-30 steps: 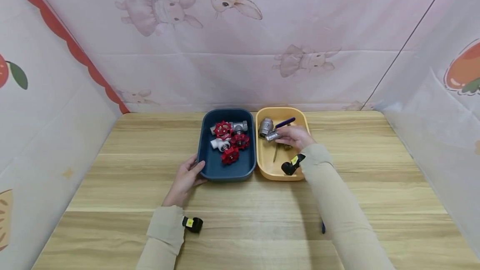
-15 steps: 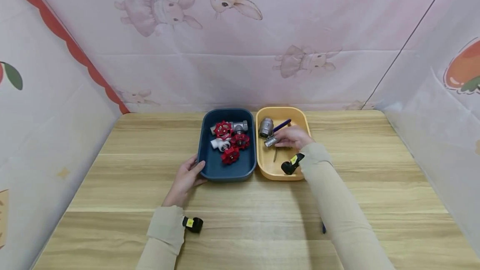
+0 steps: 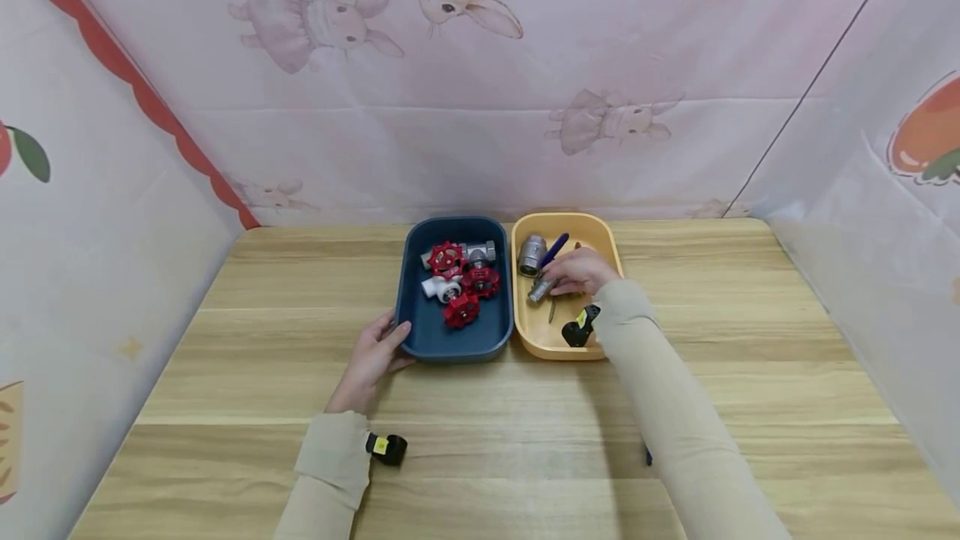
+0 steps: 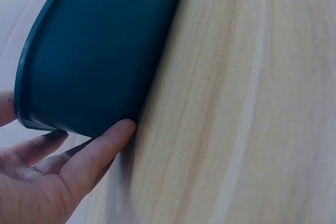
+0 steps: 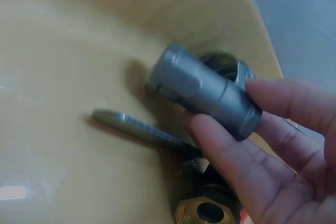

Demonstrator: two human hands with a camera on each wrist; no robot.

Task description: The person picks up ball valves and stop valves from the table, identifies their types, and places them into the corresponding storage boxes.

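My left hand grips the near left corner of a dark blue bin, its thumb on the rim; in the left wrist view the fingers lie against the outer wall near the table. Over a yellow bin, my right hand pinches a silver ball valve with a blue lever. The right wrist view shows the valve body between thumb and fingers. Under it lie a brass-ended valve with a flat metal lever and a larger silver fitting.
Several valves with red handwheels, one with a white body, lie in the blue bin. Both bins stand side by side against the printed back cloth. A small blue object shows beside my right sleeve on the wooden table.
The ball valve has turned in my right hand, its body end tipping toward me and its blue lever swinging left. My left hand and both bins have not moved.
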